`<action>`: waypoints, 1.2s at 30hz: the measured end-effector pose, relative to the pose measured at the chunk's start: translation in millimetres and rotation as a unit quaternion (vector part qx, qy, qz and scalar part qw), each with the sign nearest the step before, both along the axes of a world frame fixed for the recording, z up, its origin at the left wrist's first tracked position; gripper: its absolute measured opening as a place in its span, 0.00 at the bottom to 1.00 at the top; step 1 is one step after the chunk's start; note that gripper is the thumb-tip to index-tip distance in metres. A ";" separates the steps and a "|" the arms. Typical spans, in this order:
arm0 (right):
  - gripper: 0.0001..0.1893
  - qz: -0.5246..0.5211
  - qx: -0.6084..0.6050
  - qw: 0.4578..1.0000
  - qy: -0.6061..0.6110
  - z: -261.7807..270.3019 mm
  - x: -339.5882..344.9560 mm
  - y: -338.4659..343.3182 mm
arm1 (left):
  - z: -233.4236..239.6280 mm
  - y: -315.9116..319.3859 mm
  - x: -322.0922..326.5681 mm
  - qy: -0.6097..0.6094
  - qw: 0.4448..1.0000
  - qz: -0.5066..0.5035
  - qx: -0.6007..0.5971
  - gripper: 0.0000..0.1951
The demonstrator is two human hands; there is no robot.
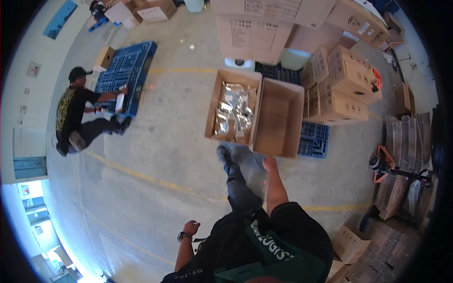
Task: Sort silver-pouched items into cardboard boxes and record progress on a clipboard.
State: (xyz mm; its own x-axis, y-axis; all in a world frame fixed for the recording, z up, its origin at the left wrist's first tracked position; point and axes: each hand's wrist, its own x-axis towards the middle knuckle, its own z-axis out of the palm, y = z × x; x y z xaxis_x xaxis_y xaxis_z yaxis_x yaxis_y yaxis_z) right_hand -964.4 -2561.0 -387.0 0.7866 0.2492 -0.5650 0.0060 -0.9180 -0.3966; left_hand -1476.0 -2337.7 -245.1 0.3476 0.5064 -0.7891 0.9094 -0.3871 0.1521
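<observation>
My right hand (270, 163) hangs just short of the near edge of an open cardboard box (277, 116); whether it touches the box I cannot tell, and its fingers are partly hidden. That box shows only its bare inside. Against its left side stands another open cardboard box (213, 106), holding several shiny silver foil pouches (233, 109). My left hand (191, 227), with a watch on the wrist, hangs low beside my body over the concrete floor, loosely curled and holding nothing that I can see.
Stacked cartons (339, 95) stand right of the boxes, above a blue plastic pallet (314, 139). Large cartons (253, 39) rise behind. At the left a person (76, 106) crouches by another blue pallet (122, 67). A pallet jack (382, 164) and flattened cardboard (407, 141) line the right side.
</observation>
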 end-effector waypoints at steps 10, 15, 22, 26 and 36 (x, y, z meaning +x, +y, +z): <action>0.23 0.023 -0.096 0.989 0.112 19.6 10.1 110.7 | 73.6 278.9 298.4 -0.260 0.955 -0.123 0.072 0.22; 0.20 0.273 0.080 0.954 0.089 18.8 75.2 333.3 | 147.6 371.8 404.0 -0.425 0.905 0.005 0.037 0.15; 0.22 0.291 0.390 0.787 0.378 170.2 162.8 651.7 | 169.5 487.4 477.0 -0.543 0.731 0.303 -0.282 0.18; 0.25 0.101 0.388 0.668 0.628 269.7 173.9 754.3 | 208.3 604.4 545.5 -0.613 0.624 0.356 -0.328 0.30; 0.23 -0.010 0.586 0.576 0.570 347.0 335.0 812.6 | 279.4 741.4 791.4 -0.495 0.600 0.216 -0.590 0.33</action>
